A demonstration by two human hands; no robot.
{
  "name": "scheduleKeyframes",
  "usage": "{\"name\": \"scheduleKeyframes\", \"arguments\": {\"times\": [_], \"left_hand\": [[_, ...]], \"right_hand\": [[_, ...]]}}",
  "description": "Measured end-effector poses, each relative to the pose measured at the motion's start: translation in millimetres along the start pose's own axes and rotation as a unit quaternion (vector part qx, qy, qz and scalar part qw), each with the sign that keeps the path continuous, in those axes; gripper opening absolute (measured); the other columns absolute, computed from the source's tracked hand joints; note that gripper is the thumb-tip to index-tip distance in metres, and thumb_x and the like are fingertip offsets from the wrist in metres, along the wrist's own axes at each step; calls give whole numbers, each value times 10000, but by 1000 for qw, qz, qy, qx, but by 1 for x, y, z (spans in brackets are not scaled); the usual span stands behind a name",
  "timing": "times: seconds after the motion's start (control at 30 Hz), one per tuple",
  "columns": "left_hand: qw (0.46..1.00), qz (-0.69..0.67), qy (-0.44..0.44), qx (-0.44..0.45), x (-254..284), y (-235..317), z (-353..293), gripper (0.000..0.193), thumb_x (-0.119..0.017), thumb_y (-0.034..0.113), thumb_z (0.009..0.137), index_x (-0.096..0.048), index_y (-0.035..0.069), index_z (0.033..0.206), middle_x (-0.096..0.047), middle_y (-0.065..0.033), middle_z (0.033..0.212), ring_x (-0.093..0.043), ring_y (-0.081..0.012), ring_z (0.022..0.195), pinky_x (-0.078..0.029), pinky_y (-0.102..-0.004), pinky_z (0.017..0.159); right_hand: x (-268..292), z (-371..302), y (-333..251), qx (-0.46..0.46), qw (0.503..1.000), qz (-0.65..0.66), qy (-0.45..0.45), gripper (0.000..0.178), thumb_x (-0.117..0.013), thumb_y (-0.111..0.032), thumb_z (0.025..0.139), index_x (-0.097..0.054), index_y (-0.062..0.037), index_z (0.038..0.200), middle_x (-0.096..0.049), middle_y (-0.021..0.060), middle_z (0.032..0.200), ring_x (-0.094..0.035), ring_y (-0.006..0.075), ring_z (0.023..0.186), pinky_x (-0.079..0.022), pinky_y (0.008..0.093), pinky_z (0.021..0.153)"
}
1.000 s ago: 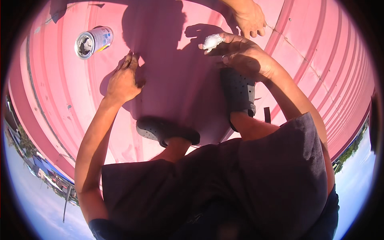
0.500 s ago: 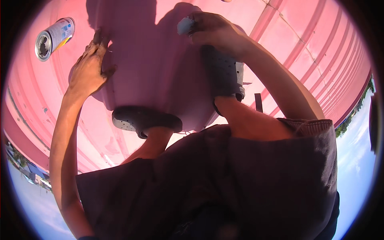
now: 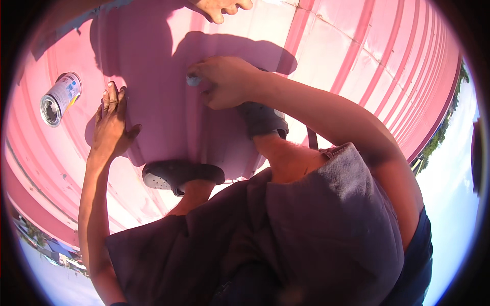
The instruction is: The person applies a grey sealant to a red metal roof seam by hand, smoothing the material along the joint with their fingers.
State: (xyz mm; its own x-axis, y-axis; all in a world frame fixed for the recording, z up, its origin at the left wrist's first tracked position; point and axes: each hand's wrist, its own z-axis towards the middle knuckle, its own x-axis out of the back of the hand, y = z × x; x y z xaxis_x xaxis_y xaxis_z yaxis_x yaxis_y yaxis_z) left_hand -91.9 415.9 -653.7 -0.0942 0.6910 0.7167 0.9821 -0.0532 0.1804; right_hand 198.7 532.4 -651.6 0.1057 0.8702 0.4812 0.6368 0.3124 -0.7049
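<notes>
My left hand [image 3: 111,125] lies flat on the pink ribbed metal sheet [image 3: 153,97], its fingers spread and smudged dark. In my right hand [image 3: 224,81] is a small pale blue wad [image 3: 193,80], pinched at the fingertips against the shaded part of the sheet. Most of the wad is hidden by the fingers, so I cannot tell whether it is cloth or sponge. To the left of my left hand a metal can [image 3: 61,99] with a white, blue and yellow label lies on its side.
Another person's hand [image 3: 222,7] reaches in at the top edge. My feet, in dark clogs [image 3: 184,172], stand on the sheet close to my hands. Ribs run across the sheet, which ends at a far right edge [image 3: 444,127] with trees and sky beyond.
My right hand has moved left and nearer along the sheet with the wad. My left hand stays flat. Another person's hand and arm show more at the top; the view has shifted.
</notes>
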Motion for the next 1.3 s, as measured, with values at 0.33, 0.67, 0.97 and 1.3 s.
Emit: {"name": "scheduleKeyframes", "arguments": {"times": [0.33, 0.67, 0.97, 1.3], "left_hand": [[1000, -6, -7, -5, 0, -5, -1, 955, -762, 280, 783, -214, 22, 1521, -99, -253, 1599, -192, -423, 1462, -253, -557, 1152], [1000, -5, -11, 10, 2, -8, -4, 977, -757, 315, 794, -183, 42, 1535, -93, -215, 1612, -173, -404, 1473, -245, -552, 1161], [1000, -23, -10, 18, 3, -8, -6, 944, -736, 321, 814, -200, 11, 1526, -83, -169, 1624, -111, -321, 1500, -195, -548, 1184], [999, -12, -28, 22, 5, -4, -3, 970, -736, 336, 805, -187, -21, 1521, -57, -190, 1623, -96, -324, 1503, -186, -564, 1178]], "right_hand": [[3, 12, -10, 31, 999, -24, -4, 402, -626, -156, 734, -594, -48, 1121, -617, 138, 1085, -608, 352, 1038, -513, 461, 860], [1, 10, -17, 31, 998, -43, -18, 429, -641, -239, 724, -616, -72, 1118, -645, 133, 1082, -635, 334, 1041, -520, 463, 872], [0, 9, -15, 23, 1000, 9, 18, 412, -644, -183, 722, -598, -63, 1114, -643, 135, 1074, -634, 338, 1003, -516, 452, 838], [9, -21, 0, -41, 996, 23, 78, 409, -609, -93, 776, -570, -39, 1180, -643, 140, 1076, -650, 315, 969, -525, 381, 847]]}}
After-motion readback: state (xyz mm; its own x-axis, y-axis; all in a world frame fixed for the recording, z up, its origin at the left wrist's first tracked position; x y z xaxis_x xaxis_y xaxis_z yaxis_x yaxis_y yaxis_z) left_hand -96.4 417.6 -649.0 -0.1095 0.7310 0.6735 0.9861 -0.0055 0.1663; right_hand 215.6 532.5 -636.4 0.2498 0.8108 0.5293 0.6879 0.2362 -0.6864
